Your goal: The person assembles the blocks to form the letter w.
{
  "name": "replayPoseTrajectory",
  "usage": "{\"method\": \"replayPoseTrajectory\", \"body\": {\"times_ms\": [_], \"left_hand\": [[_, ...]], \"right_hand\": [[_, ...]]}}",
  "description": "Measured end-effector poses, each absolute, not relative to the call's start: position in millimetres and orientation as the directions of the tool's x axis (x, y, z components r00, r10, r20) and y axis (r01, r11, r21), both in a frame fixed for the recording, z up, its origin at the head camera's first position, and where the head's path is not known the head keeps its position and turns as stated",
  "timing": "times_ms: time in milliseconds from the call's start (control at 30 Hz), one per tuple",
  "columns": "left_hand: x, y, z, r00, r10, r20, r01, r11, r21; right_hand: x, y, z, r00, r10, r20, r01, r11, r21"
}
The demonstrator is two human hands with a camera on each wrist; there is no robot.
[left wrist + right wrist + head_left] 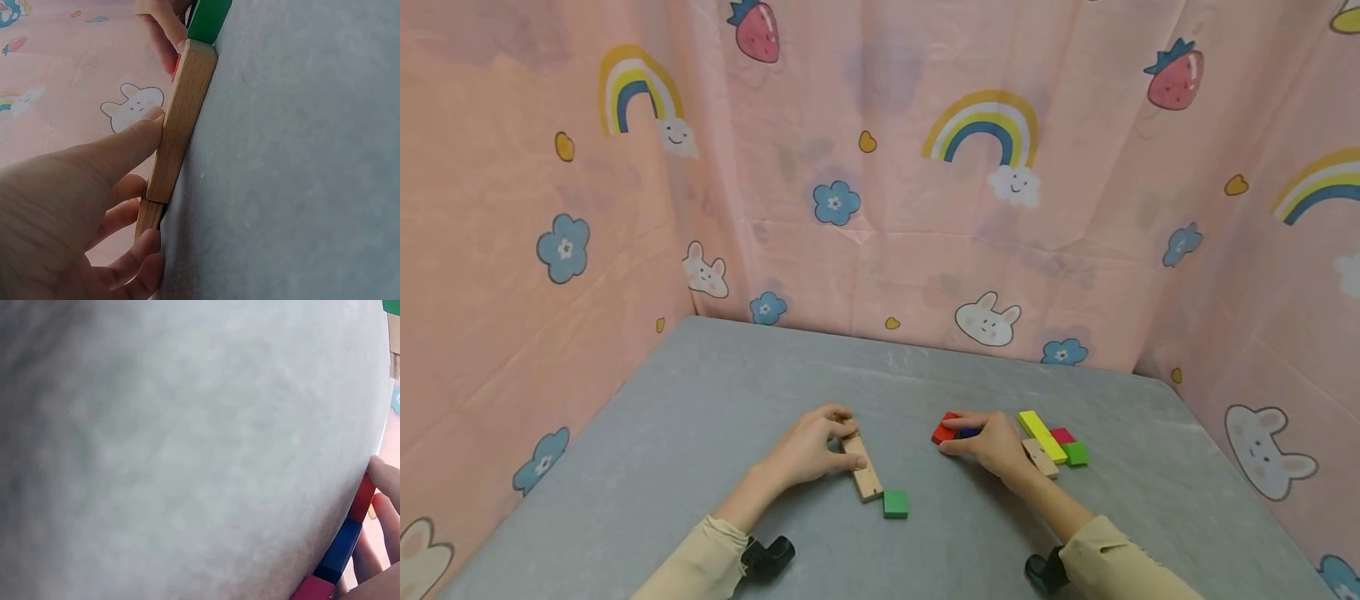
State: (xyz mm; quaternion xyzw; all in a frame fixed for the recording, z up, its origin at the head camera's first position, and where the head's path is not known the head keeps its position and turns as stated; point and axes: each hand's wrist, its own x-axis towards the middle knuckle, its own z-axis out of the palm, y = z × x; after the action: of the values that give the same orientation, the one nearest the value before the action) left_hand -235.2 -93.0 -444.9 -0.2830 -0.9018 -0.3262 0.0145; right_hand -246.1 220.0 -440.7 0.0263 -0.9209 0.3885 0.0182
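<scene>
My left hand (808,446) holds a long plain wooden block (868,482) lying on the grey table, thumb along its side. A second wooden block (149,217) continues the line at the far end, among my fingers. Against the near end sits a green square block (895,504). To the right, my right hand (996,454) pinches a red block (941,432) between thumb and fingers. A blue block (339,551) adjoins the red one under that hand, followed by a pink block (314,589), which the hand covers in the head view.
Right of my right hand lie a yellow bar (1042,437), another wooden block (1040,458), a small pinkish-red block (1063,435) and a second green block (1077,454), close together. A patterned pink curtain (895,267) encloses the table's back and sides.
</scene>
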Motion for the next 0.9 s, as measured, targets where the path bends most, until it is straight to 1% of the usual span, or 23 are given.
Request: {"method": "replayPoseTrajectory", "body": {"times_ms": [233, 533, 733, 900], "left_hand": [[-235, -93, -445, -0.838, 0.501, 0.217, 0.524, 0.627, 0.577], [-235, -93, -444, -0.835, 0.506, 0.214, 0.528, 0.631, 0.568], [-237, -94, -445, -0.829, 0.51, 0.227, 0.539, 0.625, 0.564], [-236, -94, -446, -0.832, 0.51, 0.217, 0.534, 0.632, 0.561]], "right_hand": [[-247, 220, -438, -0.993, -0.078, 0.087, -0.117, 0.718, -0.686], [-250, 224, -431, -0.998, -0.061, -0.019, -0.028, 0.697, -0.716], [-251, 227, -431, -0.996, -0.088, -0.02, -0.046, 0.686, -0.726], [-245, 230, -427, -0.997, -0.068, -0.035, -0.017, 0.643, -0.766]]}}
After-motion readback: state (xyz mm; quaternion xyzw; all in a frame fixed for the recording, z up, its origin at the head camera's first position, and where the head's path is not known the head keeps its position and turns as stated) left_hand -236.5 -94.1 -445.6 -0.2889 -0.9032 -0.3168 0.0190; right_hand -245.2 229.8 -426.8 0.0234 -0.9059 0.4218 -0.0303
